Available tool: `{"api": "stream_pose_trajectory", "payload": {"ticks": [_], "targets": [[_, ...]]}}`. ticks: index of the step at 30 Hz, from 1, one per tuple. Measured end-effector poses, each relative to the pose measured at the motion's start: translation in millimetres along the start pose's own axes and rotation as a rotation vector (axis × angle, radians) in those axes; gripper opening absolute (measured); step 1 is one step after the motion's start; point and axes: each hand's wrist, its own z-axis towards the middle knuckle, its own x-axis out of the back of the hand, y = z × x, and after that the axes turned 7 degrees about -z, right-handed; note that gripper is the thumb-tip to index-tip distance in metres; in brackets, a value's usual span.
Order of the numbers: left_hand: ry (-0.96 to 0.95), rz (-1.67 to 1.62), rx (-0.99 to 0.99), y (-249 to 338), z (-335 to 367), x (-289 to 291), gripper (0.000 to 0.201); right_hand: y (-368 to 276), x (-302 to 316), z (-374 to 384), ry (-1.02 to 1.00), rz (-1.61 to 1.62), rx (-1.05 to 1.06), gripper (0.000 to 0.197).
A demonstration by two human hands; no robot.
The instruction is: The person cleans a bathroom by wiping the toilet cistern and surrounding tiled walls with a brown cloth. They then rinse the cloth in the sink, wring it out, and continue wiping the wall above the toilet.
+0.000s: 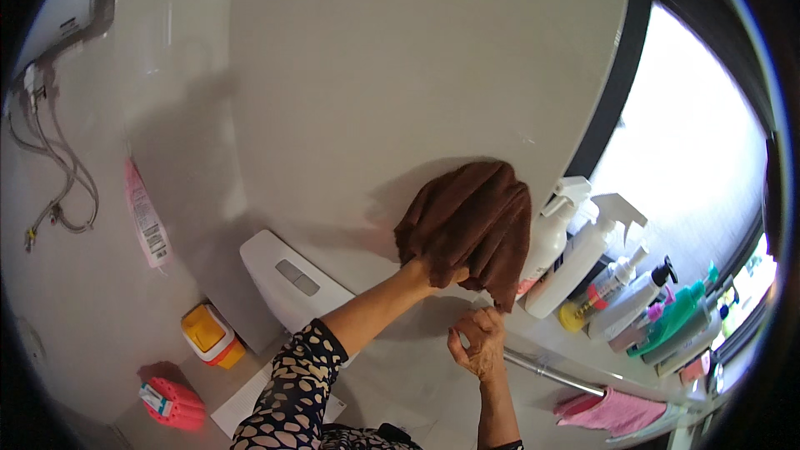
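A dark brown towel (471, 217) is bunched against the pale wall, its folds hanging down. My left hand (435, 273) holds it from below; the cloth covers most of the fingers. Just lower and to the right, my right hand (479, 342) has its fingers curled, pinching the towel's lower corner. Close to the towel's right side stand white spray bottles (568, 262) on the window ledge.
More pump bottles (617, 304) line the ledge below the window (692, 133). A white toilet tank (287, 283) stands left of my forearm. Pink cloth (612, 412) hangs on a metal rail (554, 372). A yellow bin (212, 336) and red basket (179, 407) are at lower left.
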Motion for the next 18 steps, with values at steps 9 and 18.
{"api": "stream_pose_trajectory", "payload": {"ticks": [9,18], "targets": [[-0.129,0.551,0.112,-108.4,2.3,8.7,0.037,-4.1,2.5,2.4,-0.053,-0.066,-0.029,0.012],[0.274,-0.101,0.742,-115.0,9.1,39.5,0.042,-2.6,5.6,1.6,-0.095,-0.025,-0.033,0.013]]}}
